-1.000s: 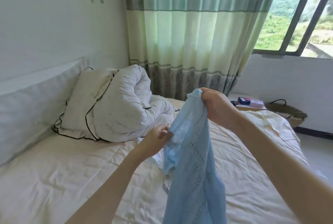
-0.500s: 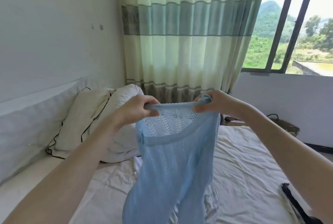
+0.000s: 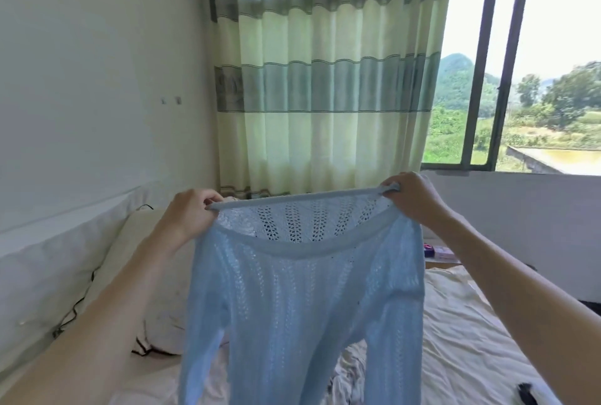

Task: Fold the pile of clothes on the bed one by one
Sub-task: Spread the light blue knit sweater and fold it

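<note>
A light blue open-knit top (image 3: pixel 302 307) hangs in front of me above the bed (image 3: pixel 461 339), spread wide at its neckline. My left hand (image 3: pixel 188 214) pinches the left end of the neckline band. My right hand (image 3: pixel 413 198) pinches the right end. The body and both sleeves hang straight down and hide the middle of the bed. A crumpled white garment (image 3: pixel 348 375) lies on the sheet below the top, partly hidden by it.
A white pillow with black piping (image 3: pixel 153 307) leans at the padded headboard (image 3: pixel 48 261) on the left. A striped green curtain (image 3: pixel 325 79) and a window (image 3: pixel 527 79) stand ahead. Small items (image 3: pixel 439 251) sit on a bedside surface. A black and white garment (image 3: pixel 530 396) lies bottom right.
My hands have moved apart and up, stretching the blue top's neckline wide. A second ago the top hung bunched from my right hand while my left hand reached for it.
</note>
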Demonstrator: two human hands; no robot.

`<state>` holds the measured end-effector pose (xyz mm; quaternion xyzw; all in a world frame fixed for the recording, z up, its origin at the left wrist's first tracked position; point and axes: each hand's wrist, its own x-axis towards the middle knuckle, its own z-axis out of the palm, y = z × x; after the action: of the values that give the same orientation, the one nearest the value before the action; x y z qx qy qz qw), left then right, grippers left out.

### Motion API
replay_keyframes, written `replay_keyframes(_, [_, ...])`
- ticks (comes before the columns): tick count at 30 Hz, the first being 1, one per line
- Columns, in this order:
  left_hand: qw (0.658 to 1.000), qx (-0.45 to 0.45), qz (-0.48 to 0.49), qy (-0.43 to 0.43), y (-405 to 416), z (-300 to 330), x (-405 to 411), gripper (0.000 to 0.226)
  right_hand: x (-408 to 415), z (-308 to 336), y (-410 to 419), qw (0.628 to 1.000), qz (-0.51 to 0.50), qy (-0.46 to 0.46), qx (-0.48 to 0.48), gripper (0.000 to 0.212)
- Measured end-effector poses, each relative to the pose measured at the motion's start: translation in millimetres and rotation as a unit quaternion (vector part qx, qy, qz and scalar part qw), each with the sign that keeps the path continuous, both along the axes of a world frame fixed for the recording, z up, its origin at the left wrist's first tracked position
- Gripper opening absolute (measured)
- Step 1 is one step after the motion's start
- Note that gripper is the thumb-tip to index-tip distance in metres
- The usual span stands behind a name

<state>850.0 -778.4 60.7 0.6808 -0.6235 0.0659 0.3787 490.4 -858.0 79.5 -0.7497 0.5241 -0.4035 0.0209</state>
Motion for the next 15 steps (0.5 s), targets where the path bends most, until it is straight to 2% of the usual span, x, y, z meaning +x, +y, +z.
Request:
replay_keyframes(2, [0.996, 0.005, -0.005, 0.093, 1, 12, 7, 0.017, -4, -1, -1, 0.999, -0.007, 0.046, -0.013, 0.015])
replay_keyframes(5, [0.969, -0.053, -0.015, 0.240, 6, 8, 3, 0.023, -6, -11, -1, 0.998, -0.025, 0.011, -0.054, 0.015])
replay_keyframes(6, [0.969, -0.042, -0.007, 0.245, 8, -3, 0, 0.020, -7, -18, -1, 0.998, -0.032, 0.018, -0.041, 0.015])
replay_keyframes(9, [0.975, 0.085, 0.007, 0.205, 11, -39, -2, 0.016, -11, -40, 2, 0.989, -0.046, 0.113, 0.085, 0.015])
replay_keyframes(11, [0.971, 0.086, 0.014, 0.224, 14, -48, 6, 0.016, -14, -49, 2, 0.992, -0.057, 0.075, 0.086, 0.019])
replay_keyframes(13, [0.966, 0.025, 0.024, 0.257, 17, -52, 10, 0.016, -12, -54, 3, 0.996, -0.073, -0.008, 0.048, 0.024])
replay_keyframes(15, [0.967, 0.029, 0.012, 0.254, 21, -61, 4, 0.017, -10, -57, 3, 0.989, -0.040, -0.104, 0.094, 0.023])
